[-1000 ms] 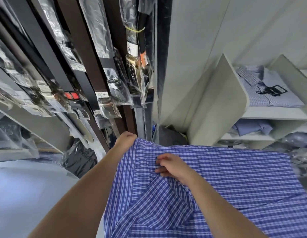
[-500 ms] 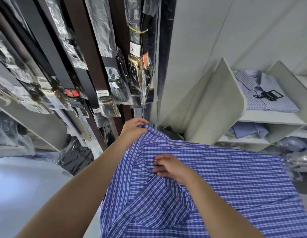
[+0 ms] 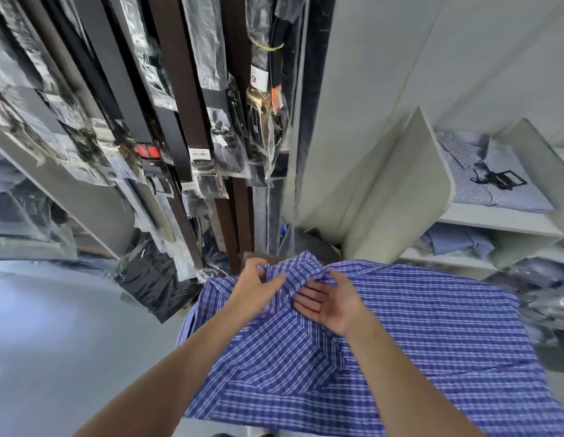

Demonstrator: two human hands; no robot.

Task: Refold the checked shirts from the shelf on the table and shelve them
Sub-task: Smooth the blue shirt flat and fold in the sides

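The blue checked shirt [image 3: 416,335] fills the view from 4 to 6 o'clock, spread wide and mostly flat over the surface [image 3: 205,428], of which only a pale strip shows under its near left edge. A diagonal fold runs across the cloth between the two forearms. At the shirt's far edge, just below the middle of the view, the fabric is bunched into a raised ridge. The left grip [image 3: 258,287] is clamped on that ridge from the 9 o'clock side, fingers curled over the gathered cloth and thumb pressed on top. The right grip [image 3: 332,302] is spread apart just beside it at 3 o'clock, palm turned toward the left one, fingers straight and touching the underside of the lifted fabric, holding nothing.

Grey floor [image 3: 53,342] lies at 8 o'clock. Beyond the shirt's far left corner, a dark garment in a clear bag [image 3: 154,279] hangs or leans; I cannot tell which. From 10 to 12 o'clock hang belts [image 3: 176,89] in brown and black, many in plastic sleeves with tags.

At 3 o'clock stands a white shelf [image 3: 495,219]. Its upper level carries a folded pale checked shirt [image 3: 507,190] with a small black item [image 3: 498,179] lying on it; the level below carries a folded plain blue shirt [image 3: 454,242]
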